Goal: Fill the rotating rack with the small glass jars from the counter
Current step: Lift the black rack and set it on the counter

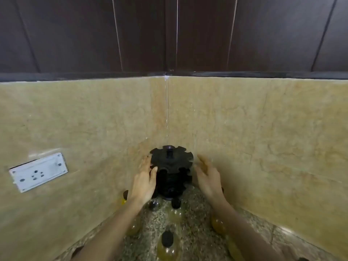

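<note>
None of the rack's (pixel 171 166) visible slots holds a jar; it stands empty in the corner. Several jars (pixel 168 245) lie scattered on the surface (pixel 192 219). Left hand (pixel 145 180) presses its side, right hand (pixel 208 176) hovers open beside it.

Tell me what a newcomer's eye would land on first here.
The black rotating rack stands in the corner where the two beige walls meet, its slots looking empty. The left hand touches its side; the right hand hovers open beside it. Small jars with dark lids lie scattered on the speckled counter below.
</note>
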